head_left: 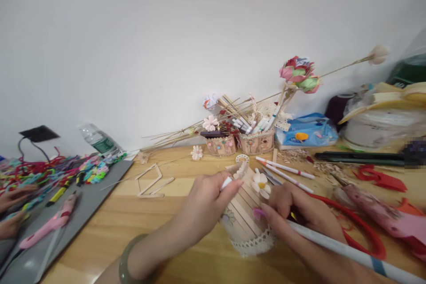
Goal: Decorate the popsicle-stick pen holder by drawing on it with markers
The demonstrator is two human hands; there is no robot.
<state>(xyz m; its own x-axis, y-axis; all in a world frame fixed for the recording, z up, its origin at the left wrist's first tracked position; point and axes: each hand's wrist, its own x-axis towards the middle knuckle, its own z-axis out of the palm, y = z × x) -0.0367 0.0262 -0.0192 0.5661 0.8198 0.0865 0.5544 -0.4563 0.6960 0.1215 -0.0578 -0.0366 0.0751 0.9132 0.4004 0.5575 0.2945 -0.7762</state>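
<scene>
A small holder (244,213) of flat wooden sticks, with white lace round one end, lies tilted on the table. A white flower with a yellow centre (262,184) is fixed to it, and a faint flower is drawn on its side. My left hand (209,197) is closed round the holder's upper end, with a small white piece like a pen cap (226,183) under the thumb. Closed on a white felt-tip pen (339,243) with a blue band, my right hand (299,213) rests against the holder's right side. Purple (258,213) shows at its fingertips.
Two decorated holders (256,142) with pens and dried stems stand by the wall. Scissors with red handles (369,235), loose felt-tip pens (289,168) and a pink glue gun (382,213) lie right. At left, another person's hands (15,204) are near colourful pipe cleaners on a grey mat (89,208).
</scene>
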